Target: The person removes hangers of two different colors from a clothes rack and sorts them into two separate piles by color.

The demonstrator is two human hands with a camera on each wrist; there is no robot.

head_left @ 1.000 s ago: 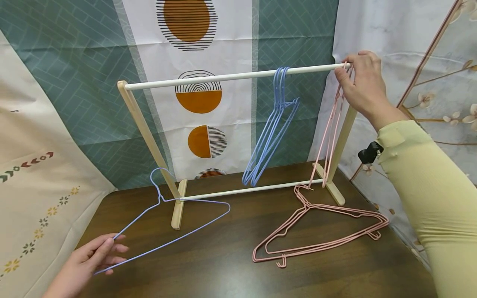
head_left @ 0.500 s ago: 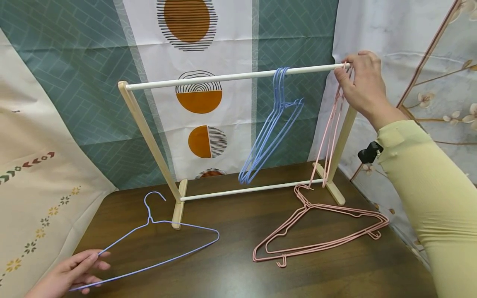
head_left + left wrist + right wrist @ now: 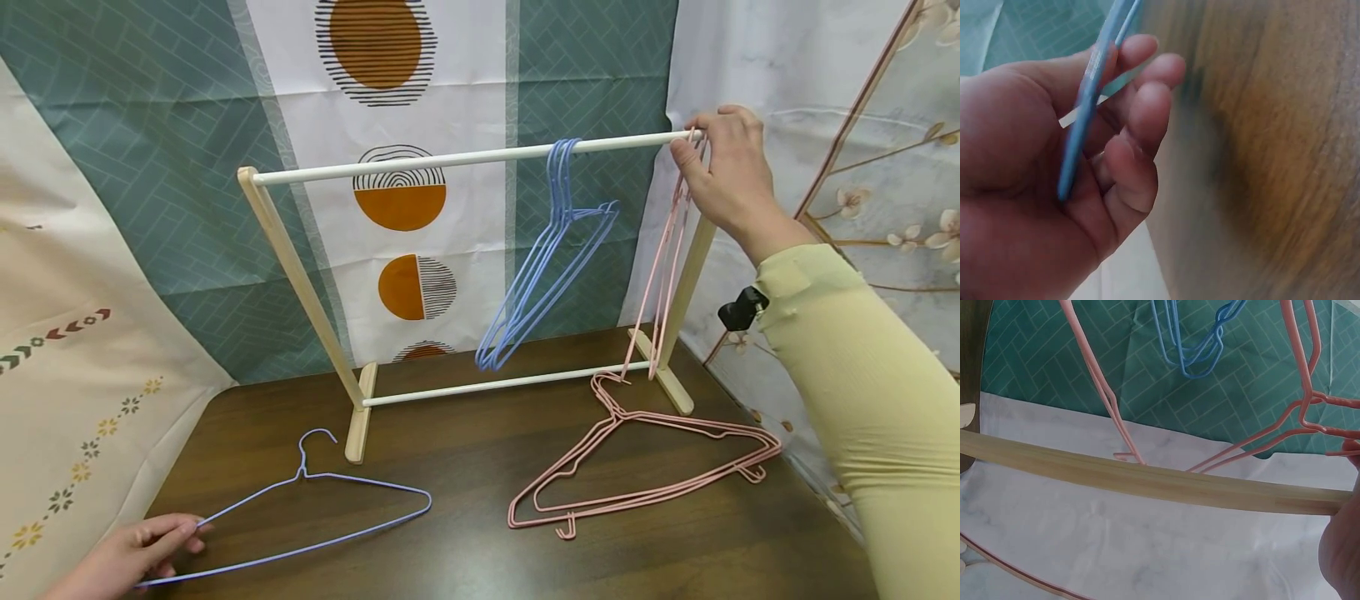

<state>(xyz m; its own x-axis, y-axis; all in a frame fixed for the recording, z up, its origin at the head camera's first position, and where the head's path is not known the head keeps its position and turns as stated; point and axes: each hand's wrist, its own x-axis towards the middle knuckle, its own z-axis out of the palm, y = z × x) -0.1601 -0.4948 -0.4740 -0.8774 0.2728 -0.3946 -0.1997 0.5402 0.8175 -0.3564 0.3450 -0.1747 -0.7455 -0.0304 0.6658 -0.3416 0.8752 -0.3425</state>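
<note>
My left hand (image 3: 146, 550), low at the left in the head view, pinches one end of a blue wire clothes hanger (image 3: 303, 473) between thumb and fingers. That hanger lies low over the table, its hook pointing away. In the left wrist view the blue hanger (image 3: 1088, 94) crosses the palm under the thumb. My right hand (image 3: 727, 171) grips the right end of the clothes rack's top rail (image 3: 420, 162). Beside its thumb hang pink hangers (image 3: 677, 197), partly hidden by the hand. Several blue hangers (image 3: 558, 192) hang together further left on the rail.
Overlapping pink hangers (image 3: 617, 414) lie on the brown table (image 3: 465, 442) at the right front. The rack's wooden left post (image 3: 300, 283) stands behind the held hanger. A lower white bar (image 3: 502, 383) joins the feet. Patterned cloths surround the table.
My left hand has moved down and left, lowering the blue hanger from beside the left post towards the table. The hanging blue hangers have swung slightly. My right hand stays on the rail.
</note>
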